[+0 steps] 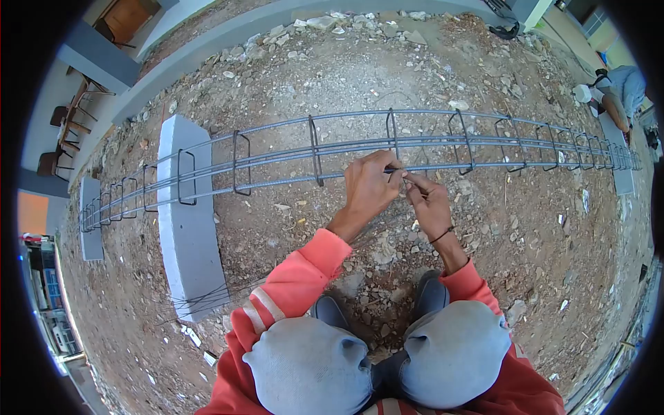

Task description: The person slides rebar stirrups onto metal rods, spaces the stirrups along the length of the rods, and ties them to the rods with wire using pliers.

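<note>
A long cage of ribbed steel bars [277, 182] with square stirrups [313, 151] runs across the view in front of my knees. My left hand [370, 185] is closed at the near lower bar, beside a stirrup [393, 131] around the middle of the cage. Just right of it, my right hand [429, 204] is closed in a pinch below the same bar, its fingertips close to the left ones. Whatever is between the fingers is too small to make out. A dark band circles the right wrist.
A grey-white block [181, 228] supports the cage on the left, with thin wires [204, 299] lying across its near end. Another block [90, 221] stands farther left, and one [619, 159] at right. A person [619, 93] crouches at the far right. Stony rubble [332, 83] covers the ground.
</note>
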A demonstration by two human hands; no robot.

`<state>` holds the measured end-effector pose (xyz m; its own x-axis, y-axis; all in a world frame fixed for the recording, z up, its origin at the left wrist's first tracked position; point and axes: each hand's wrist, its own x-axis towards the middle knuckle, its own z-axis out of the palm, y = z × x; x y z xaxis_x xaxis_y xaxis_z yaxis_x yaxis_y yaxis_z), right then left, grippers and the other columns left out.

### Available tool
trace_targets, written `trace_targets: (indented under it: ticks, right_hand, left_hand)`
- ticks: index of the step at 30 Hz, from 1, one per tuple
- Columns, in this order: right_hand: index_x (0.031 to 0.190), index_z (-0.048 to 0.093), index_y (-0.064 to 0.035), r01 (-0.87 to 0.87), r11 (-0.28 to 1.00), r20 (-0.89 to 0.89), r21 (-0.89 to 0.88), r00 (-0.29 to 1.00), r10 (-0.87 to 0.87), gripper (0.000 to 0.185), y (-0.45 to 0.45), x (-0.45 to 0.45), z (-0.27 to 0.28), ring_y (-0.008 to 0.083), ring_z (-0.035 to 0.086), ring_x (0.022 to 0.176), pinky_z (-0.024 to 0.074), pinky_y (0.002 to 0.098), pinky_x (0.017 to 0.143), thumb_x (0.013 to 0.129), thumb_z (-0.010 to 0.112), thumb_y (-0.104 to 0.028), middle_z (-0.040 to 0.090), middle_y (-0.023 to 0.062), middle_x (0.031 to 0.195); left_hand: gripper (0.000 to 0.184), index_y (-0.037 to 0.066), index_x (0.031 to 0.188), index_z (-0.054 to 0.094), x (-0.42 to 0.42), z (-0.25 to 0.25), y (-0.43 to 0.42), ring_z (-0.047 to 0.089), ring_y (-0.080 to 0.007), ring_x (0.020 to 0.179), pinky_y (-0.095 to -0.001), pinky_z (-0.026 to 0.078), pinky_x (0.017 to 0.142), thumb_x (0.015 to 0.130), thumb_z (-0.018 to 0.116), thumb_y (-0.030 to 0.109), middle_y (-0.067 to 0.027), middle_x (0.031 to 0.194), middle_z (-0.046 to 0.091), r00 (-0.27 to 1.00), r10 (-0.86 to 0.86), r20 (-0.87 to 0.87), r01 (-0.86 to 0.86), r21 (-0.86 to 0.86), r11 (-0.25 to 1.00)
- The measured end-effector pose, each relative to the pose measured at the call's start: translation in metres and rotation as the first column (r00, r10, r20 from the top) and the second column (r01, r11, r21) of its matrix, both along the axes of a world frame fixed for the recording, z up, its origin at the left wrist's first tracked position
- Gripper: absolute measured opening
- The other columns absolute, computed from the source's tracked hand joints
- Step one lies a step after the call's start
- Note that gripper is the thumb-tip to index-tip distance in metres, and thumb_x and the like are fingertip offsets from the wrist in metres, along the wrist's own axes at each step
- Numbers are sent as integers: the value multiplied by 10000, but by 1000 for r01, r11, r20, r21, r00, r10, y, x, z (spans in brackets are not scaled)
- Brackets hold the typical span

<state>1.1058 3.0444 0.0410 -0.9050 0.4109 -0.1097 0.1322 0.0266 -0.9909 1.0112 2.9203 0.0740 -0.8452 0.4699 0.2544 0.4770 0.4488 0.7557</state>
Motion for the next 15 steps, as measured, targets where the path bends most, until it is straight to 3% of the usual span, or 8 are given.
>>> trace_targets:
  ticks: [1, 2, 3, 5, 7, 8, 12, 15]
  right_hand:
    - [1044, 683, -24, 1, 952, 5, 305, 1000, -2, 187, -6, 3, 15, 176, 523, 528, 408, 312, 503, 911, 562, -73, 614, 95, 698]
    - [994, 683, 1, -4, 813, 13, 582, 1000, -5, 168, -9, 7, 27, 284, 615, 572, 472, 381, 560, 878, 583, -69, 641, 161, 705]
    - [994, 683, 1, 1, 818, 14, 576, 1000, -11, 168, -12, 13, 33, 284, 615, 572, 472, 381, 560, 878, 583, -69, 641, 161, 705]
    - [921, 668, 13, -37, 806, 128, 591, 991, -48, 137, -16, 21, 44, 376, 629, 640, 483, 428, 590, 851, 593, -77, 617, 231, 722]
    - [843, 643, 13, -50, 835, 138, 548, 990, -31, 102, -24, 23, 56, 387, 626, 621, 484, 437, 584, 846, 587, -72, 625, 215, 696]
    - [822, 632, 9, -107, 777, 137, 620, 990, 28, 97, -27, 22, 62, 395, 623, 618, 484, 445, 584, 843, 586, -74, 625, 213, 691]
    - [758, 603, 14, -233, 581, 177, 780, 972, 152, 127, -23, 8, 79, 409, 611, 622, 481, 459, 593, 836, 579, -84, 626, 218, 685]
    - [719, 588, 29, -253, 623, 104, 740, 958, 266, 164, 4, -8, 100, 424, 592, 628, 478, 462, 607, 832, 565, -89, 608, 238, 669]
  left_hand:
    - [148, 72, 826, 695, 0, -7, -1, 675, -272, 714, -342, 513, 631, 708, 765, 124, -75, 775, 695, 998, -31, -63, 35, 62, 997]
    - [134, 76, 822, 693, 0, -14, -1, 669, -269, 712, -340, 510, 619, 706, 757, 98, -69, 782, 690, 990, -56, -127, 72, 123, 990]
    - [134, 76, 822, 693, 0, -16, -3, 669, -269, 712, -340, 510, 619, 706, 757, 98, -69, 782, 690, 990, -64, -126, 78, 116, 990]
    - [127, 70, 822, 681, -2, -20, -6, 669, -253, 718, -343, 524, 624, 707, 731, 48, -63, 818, 688, 938, -101, -332, 168, 182, 969]
    - [153, 70, 833, 677, -3, -22, -8, 668, -252, 726, -347, 530, 629, 694, 739, 48, -64, 838, 687, 905, -105, -413, 192, 174, 966]
    - [180, 70, 843, 672, -4, -23, -9, 667, -252, 734, -351, 537, 635, 682, 748, 47, -64, 858, 685, 861, -118, -495, 224, 160, 961]
    - [235, 71, 866, 668, -4, -17, -17, 664, -250, 753, -349, 544, 640, 665, 785, 103, -68, 884, 679, 798, -183, -575, 278, 81, 957]
    - [279, 71, 865, 665, -3, -15, -13, 662, -247, 764, -346, 544, 638, 642, 814, 148, -68, 888, 673, 817, -208, -537, 267, 34, 963]
